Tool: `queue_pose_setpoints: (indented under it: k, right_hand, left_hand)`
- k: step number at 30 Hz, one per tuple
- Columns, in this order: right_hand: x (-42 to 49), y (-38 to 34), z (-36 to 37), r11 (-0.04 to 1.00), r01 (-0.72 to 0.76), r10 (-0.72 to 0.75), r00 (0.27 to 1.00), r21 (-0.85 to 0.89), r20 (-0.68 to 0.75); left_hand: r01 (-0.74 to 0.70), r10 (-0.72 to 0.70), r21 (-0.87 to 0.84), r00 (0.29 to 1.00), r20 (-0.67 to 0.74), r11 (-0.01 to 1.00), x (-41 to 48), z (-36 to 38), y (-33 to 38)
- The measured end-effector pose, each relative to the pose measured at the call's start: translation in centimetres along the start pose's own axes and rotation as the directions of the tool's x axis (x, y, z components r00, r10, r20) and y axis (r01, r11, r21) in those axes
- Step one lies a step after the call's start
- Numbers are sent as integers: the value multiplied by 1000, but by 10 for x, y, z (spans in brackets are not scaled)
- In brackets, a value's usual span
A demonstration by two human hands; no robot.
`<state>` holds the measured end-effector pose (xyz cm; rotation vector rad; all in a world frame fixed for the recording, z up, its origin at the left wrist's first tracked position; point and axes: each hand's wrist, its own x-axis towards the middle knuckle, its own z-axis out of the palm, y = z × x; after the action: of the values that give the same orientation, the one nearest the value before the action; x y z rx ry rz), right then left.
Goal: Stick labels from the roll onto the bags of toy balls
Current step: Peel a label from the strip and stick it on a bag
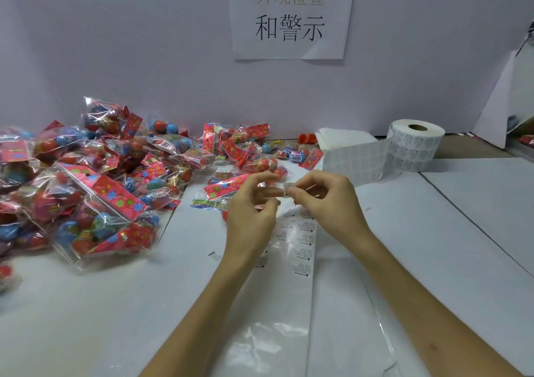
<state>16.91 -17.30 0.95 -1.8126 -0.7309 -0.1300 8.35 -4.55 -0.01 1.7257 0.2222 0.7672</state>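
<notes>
Crinkled clear bags of toy balls (95, 186) with red floral header cards are heaped at left on the white worktop (86, 319). At centre, the left hand (251, 206) has its fingers curled, apparently pinching one edge of a small white printed label (289, 189). The right hand (320, 197) fingers pinch the other edge. A glossy label strip (302, 241) lies beneath. The cylindrical roll (416, 145) stands at right.

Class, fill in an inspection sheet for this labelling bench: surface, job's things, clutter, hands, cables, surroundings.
Surface: white table, clear film in front.
Job's things: bags of toy balls heaped left; label roll back right; label strip below the hands.
Clutter: orange pieces beside white paper stack.
Hands: left hand and right hand both pinch one label.
Cables: nothing seen.
Surroundings: wall with paper sign.
</notes>
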Motion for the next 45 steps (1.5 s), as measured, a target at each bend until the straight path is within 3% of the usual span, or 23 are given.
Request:
queue_pose_setpoints:
  k: [3, 7, 12, 16, 21, 24, 27, 33, 37, 40, 43, 45]
  right_hand:
    - [-2, 0, 3, 996, 80, -80, 997, -41, -14]
    - [-2, 6, 3, 971, 165, -163, 986, -175, 27]
    - [-3, 10, 3, 916, 142, -86, 983, -376, 163]
    - [-4, 12, 3, 851, 108, -26, 986, -513, 165]
    - [-11, 9, 20, 795, 272, -141, 952, -542, 272]
    - [-16, 10, 30, 778, 283, -97, 936, -561, 338]
    - [-19, 11, 38, 871, 166, 8, 937, -462, 350]
    - [-14, 10, 37, 998, -49, 52, 996, -38, 70]
    - [-8, 7, 30, 968, -130, 138, 990, 215, -24]
    - [-2, 5, 20, 876, -190, 232, 972, 443, -42]
    - [0, 3, 13, 806, -221, 290, 956, 550, -41]
    - [0, 3, 12, 804, -211, 280, 959, 556, -41]
  left_hand:
    - [44, -35, 45, 982, -188, 998, 3, -7, -2]
    - [237, -224, -27, 865, -448, 971, 15, -24, -11]
    - [411, -458, -203, 801, -386, 889, 23, -24, -22]
    - [411, -455, -194, 801, -390, 891, 23, -23, -23]
    - [423, -471, -208, 794, -385, 882, 21, -23, -22]
    - [415, -483, -251, 790, -376, 874, 20, -21, -20]
    - [393, -511, -346, 769, -384, 852, 21, -22, -19]
    - [372, -594, -569, 757, -272, 734, 20, -23, -14]
    - [287, -531, -660, 823, -201, 695, 21, -23, -7]
    - [252, -478, -697, 866, -148, 672, 20, -22, -2]
    - [330, -457, -653, 889, -27, 681, 18, -20, 0]
    - [445, -453, -566, 881, 137, 694, 15, -18, 1]
